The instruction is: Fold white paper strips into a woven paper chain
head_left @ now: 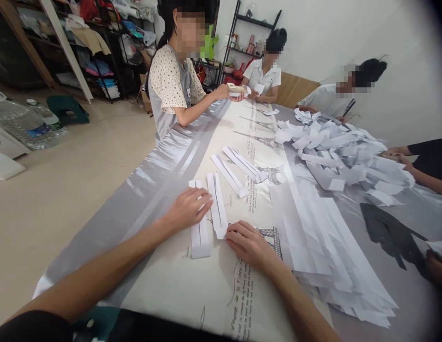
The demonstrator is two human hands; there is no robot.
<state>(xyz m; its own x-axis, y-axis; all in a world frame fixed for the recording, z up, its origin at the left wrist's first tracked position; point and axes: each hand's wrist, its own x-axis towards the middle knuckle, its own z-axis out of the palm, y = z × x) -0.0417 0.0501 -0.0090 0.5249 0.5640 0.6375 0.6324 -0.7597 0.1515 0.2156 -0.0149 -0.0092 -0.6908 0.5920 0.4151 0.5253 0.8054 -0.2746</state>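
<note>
"How many folded paper strips (223, 209) can you see?"
"At least four. It's hard to tell exactly."
"Big paper piles (324, 247)?"
"Two."
"Green stools (66, 103)?"
"Just one."
"And people (169, 80) with heads showing?"
"Three."

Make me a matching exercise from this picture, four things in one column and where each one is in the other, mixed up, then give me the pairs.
Things:
1. Left hand
2. Right hand
3. Fanned white sheets
4. Stool

Places:
A. On the tabletop, to the right of both the person's hands
B. Over the leftmost folded strip
C. On the floor
D. At the near end of the second folded strip

Pairs: 1-B, 2-D, 3-A, 4-C
</note>
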